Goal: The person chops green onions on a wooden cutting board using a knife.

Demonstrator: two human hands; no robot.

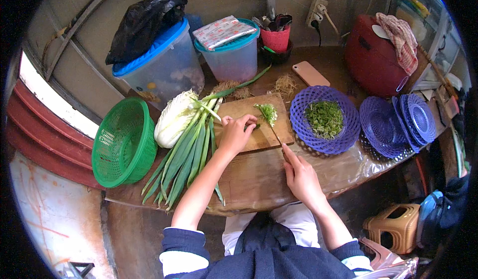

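My right hand (301,172) grips a knife (276,135) by its handle, the blade slanting over the wooden cutting board (239,109). At the blade's far end is a small heap of chopped spring onion (267,113). Over the board's left half, my left hand (236,134) has its fingers curled around a dark green spring onion piece (257,126), mostly hidden by the fingers. Left of the board lies a bunch of whole spring onions (186,159), beside a napa cabbage (174,120). A purple woven plastic plate (295,109) right of the board holds chopped green onion (324,119).
A green plastic basket (125,144) stands at the left. Lidded tubs (168,62) and a pink cutlery cup (275,39) line the back. Trimmed roots (284,86) and a phone (310,73) lie behind the board. More purple plates (381,124) and a red container (373,60) are right.
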